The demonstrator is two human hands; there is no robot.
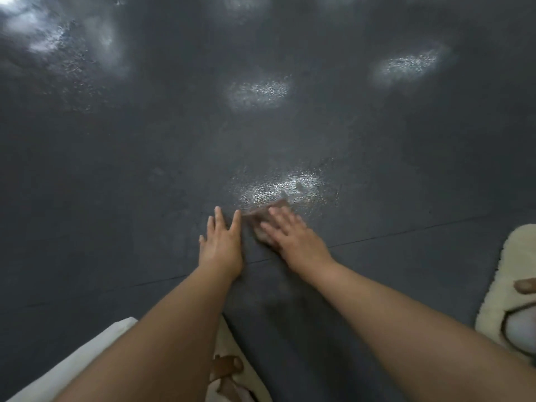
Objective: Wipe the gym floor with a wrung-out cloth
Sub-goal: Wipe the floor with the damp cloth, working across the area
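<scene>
Dark grey rubbery floor (pixel 145 169), textured, with shiny wet patches, one just beyond the hands. Thin seam line running across under both wrists. Fluffy cream slippers at lower right (pixel 510 285) and bottom centre (pixel 232 358). Left hand (pixel 222 242) flat on the floor, palm down, fingers straight and slightly spread, holding nothing. Right hand (pixel 290 236) pressed flat on a brownish cloth (pixel 261 214), fingers straight and spread, blurred. Cloth on the floor at the near edge of the wet patch, mostly covered by the right hand, close beside the left fingertips.
</scene>
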